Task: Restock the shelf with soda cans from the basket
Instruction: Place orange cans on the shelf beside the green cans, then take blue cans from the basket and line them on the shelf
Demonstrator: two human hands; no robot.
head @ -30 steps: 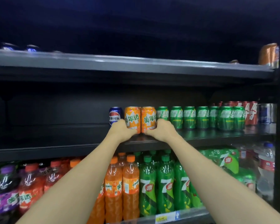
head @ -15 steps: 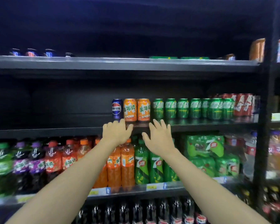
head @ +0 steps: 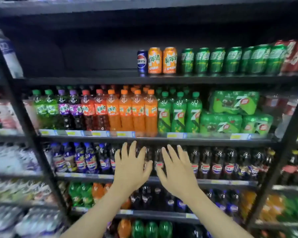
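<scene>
Left hand (head: 130, 166) and right hand (head: 176, 170): each grip spread, fingers straight, holding nothing, raised side by side before the dark bottles (head: 217, 162). Two orange cans (head: 162, 60) stand upright on the shelf (head: 93, 79) well above (blue can (head: 142, 61) at their left, green cans (head: 230, 60) at their right).

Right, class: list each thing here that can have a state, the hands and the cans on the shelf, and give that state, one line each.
Left hand: open, fingers spread, holding nothing.
Right hand: open, fingers spread, holding nothing.
Two orange cans: upright, side by side on the can shelf.
Blue can: upright, just left of the orange ones.
Green cans: upright in a row to the right.
Can shelf: bare along its left part.
</scene>
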